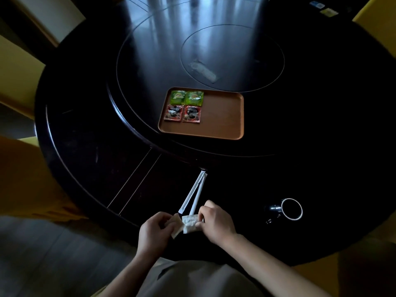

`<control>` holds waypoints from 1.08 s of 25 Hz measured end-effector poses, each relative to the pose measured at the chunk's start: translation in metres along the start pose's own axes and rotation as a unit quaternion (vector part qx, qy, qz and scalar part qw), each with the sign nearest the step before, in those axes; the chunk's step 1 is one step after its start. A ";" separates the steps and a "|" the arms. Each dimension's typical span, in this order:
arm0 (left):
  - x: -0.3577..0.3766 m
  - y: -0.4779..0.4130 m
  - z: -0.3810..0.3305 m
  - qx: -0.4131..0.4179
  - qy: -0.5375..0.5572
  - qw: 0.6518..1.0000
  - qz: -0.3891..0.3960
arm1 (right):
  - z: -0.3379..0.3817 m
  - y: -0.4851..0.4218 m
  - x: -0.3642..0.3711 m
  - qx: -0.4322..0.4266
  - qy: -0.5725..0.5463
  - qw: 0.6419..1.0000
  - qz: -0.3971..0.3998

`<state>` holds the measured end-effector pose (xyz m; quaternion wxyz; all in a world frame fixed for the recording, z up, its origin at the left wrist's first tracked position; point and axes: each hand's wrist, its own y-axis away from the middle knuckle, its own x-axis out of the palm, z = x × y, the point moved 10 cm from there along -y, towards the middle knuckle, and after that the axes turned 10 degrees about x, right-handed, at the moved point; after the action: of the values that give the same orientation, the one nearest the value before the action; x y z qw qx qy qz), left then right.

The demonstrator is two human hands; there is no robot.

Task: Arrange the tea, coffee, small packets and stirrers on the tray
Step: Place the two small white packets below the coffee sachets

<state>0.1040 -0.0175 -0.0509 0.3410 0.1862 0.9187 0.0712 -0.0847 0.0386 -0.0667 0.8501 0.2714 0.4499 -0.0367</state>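
A black mug (289,209) lies on its side on the dark round table (85,146), at 3 o'clock from the hands. On the brown tray (222,116), two green tea sachets (186,97) sit above two red coffee sachets (182,113); their print is unreadable. The left hand (155,230) pinches a tan packet (176,229), and the right hand (216,221) a white packet (190,224). Two white-wrapped stirrers (194,194) point toward 12 o'clock.

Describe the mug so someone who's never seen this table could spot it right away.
Start at the round dark table and find the brown tray near its middle. Come toward the person, past the right hand. The black mug stands alone to that hand's right, marked by its pale rim.
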 end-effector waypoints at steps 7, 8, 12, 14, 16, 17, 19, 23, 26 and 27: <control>-0.020 -0.007 -0.006 -0.033 0.060 0.997 -0.028 | 0.008 -0.004 0.004 -0.006 0.023 1.000 0.009; -0.022 -0.009 -0.008 -0.031 0.062 0.997 -0.028 | 0.005 -0.006 0.002 0.010 0.025 1.000 0.012; -0.026 -0.018 -0.005 -0.037 0.070 0.997 -0.016 | -0.008 -0.009 -0.008 0.068 0.019 0.997 0.011; -0.030 -0.025 -0.006 -0.035 0.066 0.997 0.001 | -0.009 -0.005 -0.009 0.073 -0.003 0.997 -0.003; -0.036 -0.037 -0.006 -0.027 0.058 0.998 0.008 | -0.013 0.001 -0.012 0.084 -0.041 0.996 -0.013; -0.039 -0.045 -0.007 -0.026 0.054 0.998 0.010 | -0.017 0.002 -0.015 0.100 -0.071 0.992 -0.012; -0.045 -0.056 -0.009 -0.030 0.066 0.997 0.015 | -0.025 0.004 -0.026 0.137 -0.161 0.977 -0.018; -0.057 -0.083 -0.023 -0.017 0.127 0.991 0.031 | -0.023 -0.005 -0.061 0.181 -0.265 0.944 -0.070; -0.069 -0.113 -0.034 -0.015 0.164 0.986 0.037 | -0.002 -0.026 -0.087 0.161 -0.266 0.945 -0.099; -0.075 -0.127 -0.039 -0.009 0.172 0.985 0.031 | 0.006 -0.035 -0.096 0.151 -0.270 0.944 -0.111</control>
<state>0.0933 -0.1639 -0.0087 0.1771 0.1968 0.9567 0.1209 -0.1478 -0.0116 -0.0040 0.8791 0.3249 0.2199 -0.2706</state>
